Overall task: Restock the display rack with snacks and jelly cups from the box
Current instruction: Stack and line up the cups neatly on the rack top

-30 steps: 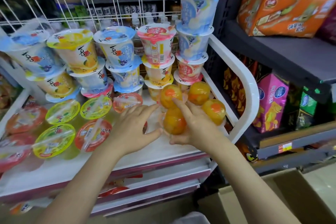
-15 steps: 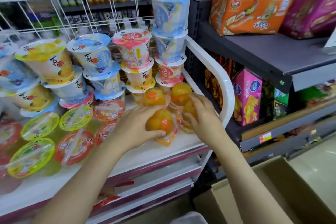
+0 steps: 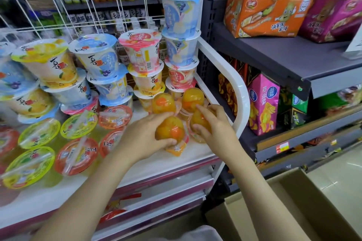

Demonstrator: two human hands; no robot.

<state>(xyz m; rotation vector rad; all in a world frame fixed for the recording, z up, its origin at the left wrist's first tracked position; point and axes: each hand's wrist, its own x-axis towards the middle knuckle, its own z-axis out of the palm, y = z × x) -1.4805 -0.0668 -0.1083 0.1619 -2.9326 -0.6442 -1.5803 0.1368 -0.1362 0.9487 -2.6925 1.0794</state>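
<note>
Left hand: the left hand (image 3: 145,139) now wraps the near dome cup (image 3: 170,130), thumb under its front edge and fingers curled over the top; a second ago it lay flat on the shelf beside the cup.
Right hand: the right hand (image 3: 213,123) has slid off the near cup and onto the right-hand dome cup (image 3: 198,120), fingers bent over it, index finger stretched toward the back pair.
Cluster: four orange dome cups sit bottom-up at the right end of the rack shelf (image 3: 137,166), tight against the white side rail (image 3: 238,84); the back-left dome cup (image 3: 163,102) and back-right dome cup (image 3: 193,97) touch the foot of the tall stacked cups (image 3: 181,45).
What changed: the spread has closed up, and the right-hand cup has pulled in from the rail toward the others.
Meaning: this looks like squaring up a placed batch, not adding new stock; I judge the placement nearly finished.
Neighbours: flat lidded cups (image 3: 76,155) lie to the left, apart from the cluster.
Box: the cardboard box (image 3: 293,201) stands open on the floor at lower right; its contents are out of sight.
Next: likely letting go and reaching back down to the box.
</note>
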